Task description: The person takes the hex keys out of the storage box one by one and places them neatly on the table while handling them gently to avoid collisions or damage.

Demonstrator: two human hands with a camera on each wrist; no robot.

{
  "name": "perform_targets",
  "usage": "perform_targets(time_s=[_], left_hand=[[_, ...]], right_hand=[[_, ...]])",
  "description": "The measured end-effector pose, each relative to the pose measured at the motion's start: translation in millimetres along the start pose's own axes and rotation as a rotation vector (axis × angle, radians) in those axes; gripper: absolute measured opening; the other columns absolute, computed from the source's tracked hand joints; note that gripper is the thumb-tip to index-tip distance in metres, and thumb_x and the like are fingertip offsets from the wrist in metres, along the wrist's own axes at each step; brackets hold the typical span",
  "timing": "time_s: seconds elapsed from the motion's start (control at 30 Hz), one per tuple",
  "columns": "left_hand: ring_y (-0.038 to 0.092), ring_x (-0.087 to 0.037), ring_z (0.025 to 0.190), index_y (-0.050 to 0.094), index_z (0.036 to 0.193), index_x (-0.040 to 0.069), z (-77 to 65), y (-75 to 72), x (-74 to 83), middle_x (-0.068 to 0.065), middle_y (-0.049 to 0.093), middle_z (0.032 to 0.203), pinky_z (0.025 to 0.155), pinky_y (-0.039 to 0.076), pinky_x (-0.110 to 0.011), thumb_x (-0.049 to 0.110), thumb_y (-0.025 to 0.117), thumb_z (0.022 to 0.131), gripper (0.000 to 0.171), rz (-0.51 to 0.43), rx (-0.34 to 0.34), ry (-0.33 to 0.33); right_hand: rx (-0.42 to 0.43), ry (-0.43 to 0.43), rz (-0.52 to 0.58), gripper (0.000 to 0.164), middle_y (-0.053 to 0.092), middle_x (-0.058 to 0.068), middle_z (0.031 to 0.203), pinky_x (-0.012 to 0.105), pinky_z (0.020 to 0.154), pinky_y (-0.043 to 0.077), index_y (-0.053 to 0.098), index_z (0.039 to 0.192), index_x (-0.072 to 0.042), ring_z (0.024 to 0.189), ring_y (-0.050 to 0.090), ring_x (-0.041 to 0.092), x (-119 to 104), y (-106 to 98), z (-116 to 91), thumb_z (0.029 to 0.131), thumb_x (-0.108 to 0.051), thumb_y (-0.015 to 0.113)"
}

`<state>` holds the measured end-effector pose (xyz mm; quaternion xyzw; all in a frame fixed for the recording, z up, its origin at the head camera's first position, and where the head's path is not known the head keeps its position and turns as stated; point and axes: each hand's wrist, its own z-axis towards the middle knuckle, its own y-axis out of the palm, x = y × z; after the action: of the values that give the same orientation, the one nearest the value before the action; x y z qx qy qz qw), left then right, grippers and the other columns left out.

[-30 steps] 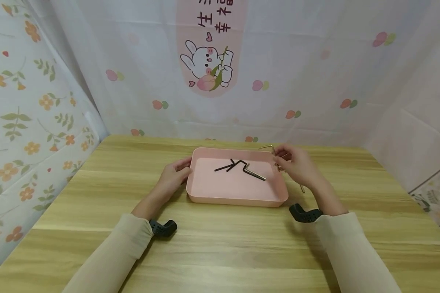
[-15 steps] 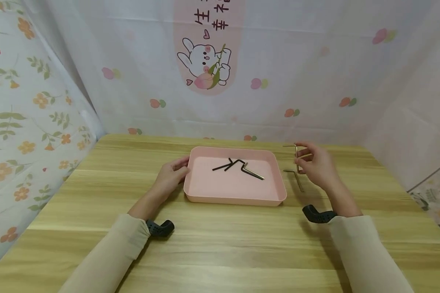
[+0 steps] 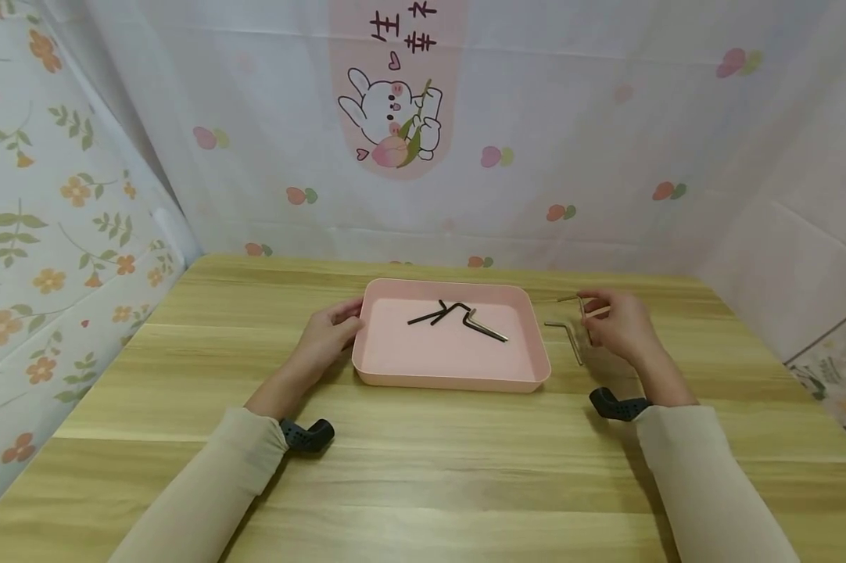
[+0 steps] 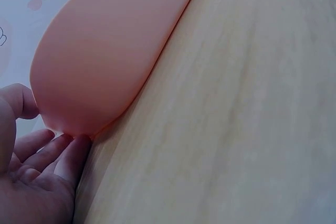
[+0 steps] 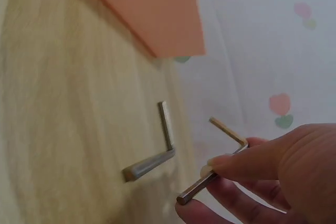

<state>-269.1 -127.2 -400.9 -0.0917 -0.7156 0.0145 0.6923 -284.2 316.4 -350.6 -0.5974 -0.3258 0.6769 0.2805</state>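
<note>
Forearms (image 3: 280,389) in cream fabric sleeves (image 3: 707,477) slant inward over the wooden bench (image 3: 430,477). Right of the pink rectangular tray (image 3: 409,356), the right hand (image 3: 623,324) pinches a slim brass-coloured L-shaped metal key (image 5: 196,188) between thumb and fingers, near another metallic L-shaped key (image 3: 573,344) lying on the bench. The left hand (image 3: 327,338), fingers spread, touches the tray's left end.

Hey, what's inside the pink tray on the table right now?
Inside the pink tray lie several black L-shaped keys, plus a brass-coloured one against a black one. Where keys overlap, the lower parts are covered, and the near wall hides its own inner face.
</note>
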Motion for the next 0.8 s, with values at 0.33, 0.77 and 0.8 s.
perform_targets(time_s=[0.33, 0.77, 0.8], left_hand=[[0.047, -0.028, 0.143, 0.041, 0.154, 0.004, 0.6, -0.5, 0.5, -0.017, 0.047, 0.155, 0.118, 0.041, -0.041, 0.01, 0.05, 0.1, 0.056, -0.001, -0.006, 0.007], [0.049, -0.028, 0.141, 0.042, 0.154, 0.004, 0.0, -1.2, 1.3, -0.016, 0.049, 0.155, 0.115, 0.044, -0.04, 0.011, 0.05, 0.1, 0.055, -0.009, -0.004, 0.003], [0.049, -0.028, 0.141, 0.042, 0.153, 0.004, 0.0, -0.8, 1.4, -0.016, 0.049, 0.155, 0.116, 0.044, -0.04, 0.01, 0.05, 0.1, 0.055, -0.013, -0.005, 0.001]], right_hand=[[-0.059, 0.012, -0.035, 0.05, 0.06, 0.035, 0.122, 0.031, 0.056, 0.057, 0.051, 0.143, 0.007, 0.086, 0.071, 0.032, 11, 3, 3, 0.094, 0.0, 0.054], [0.001, 0.035, -0.186, 0.038, 0.071, 0.031, 0.11, 0.032, 0.065, 0.053, 0.064, 0.126, 0.01, 0.082, 0.069, 0.032, 10, 7, 3, 0.094, -0.01, 0.06], [0.005, 0.039, -0.186, 0.037, 0.071, 0.031, 0.11, 0.032, 0.064, 0.053, 0.065, 0.125, 0.01, 0.08, 0.069, 0.03, 10, 8, 2, 0.094, -0.011, 0.06]])
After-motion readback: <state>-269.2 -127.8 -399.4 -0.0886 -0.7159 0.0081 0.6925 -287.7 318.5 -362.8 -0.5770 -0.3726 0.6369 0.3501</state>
